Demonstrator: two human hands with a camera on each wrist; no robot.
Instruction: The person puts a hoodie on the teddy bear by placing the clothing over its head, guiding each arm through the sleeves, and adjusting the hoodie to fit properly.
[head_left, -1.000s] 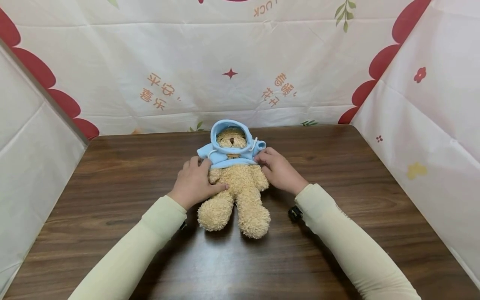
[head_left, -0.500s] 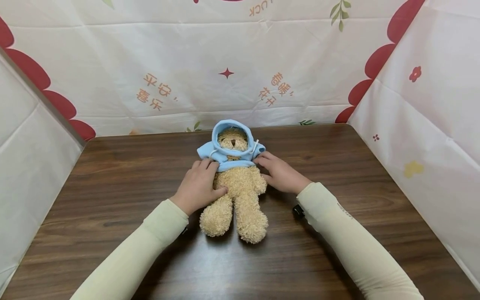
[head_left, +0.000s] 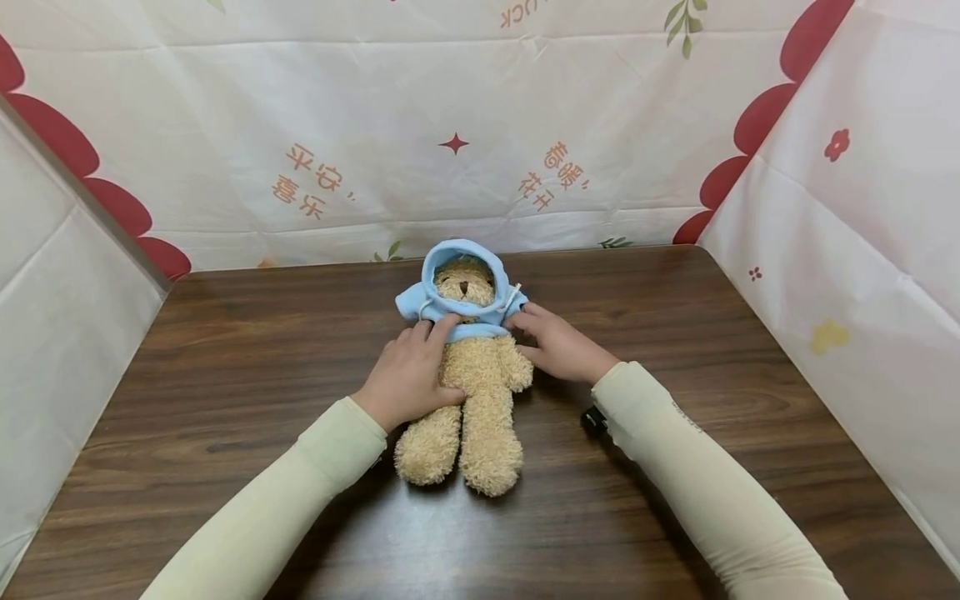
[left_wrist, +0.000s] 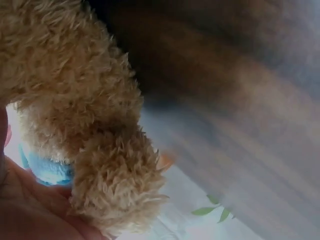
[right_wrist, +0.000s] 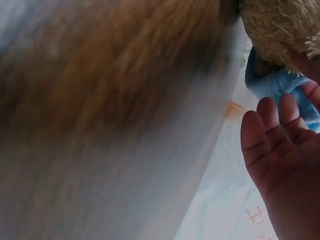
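A tan, curly-furred teddy bear (head_left: 480, 367) lies on its back around the middle of a dark brown wood-grain table (head_left: 262, 358), head toward the far edge and feet toward the near side. It wears a light blue hoodie (head_left: 472, 309); the hood rings its muzzle, a pale drawstring (head_left: 516, 295) hangs at the right, and the hem sits high on the chest. The bear's arm on the right of the scene shows below that hem, outside the garment.

A person's left hand (head_left: 408, 375) grasps the bear's left side in the scene, thumb laid over the lower belly and forefinger reaching onto the front of the hoodie. The left wrist view shows a furry limb close against the palm.

The right hand (head_left: 562, 346) is at the bear's right side, forefinger touching the hoodie near the sleeve and thumb by the bear's arm. Its other three fingers extend loosely in the right wrist view; whether thumb and forefinger pinch the cloth cannot be told.

Pale cream sleeves (head_left: 675, 450) cover the person's forearms, and a small black device (head_left: 594, 421) sits under the right wrist. A white fabric backdrop (head_left: 375, 100) with red scallops and orange Chinese characters stands beyond the table.
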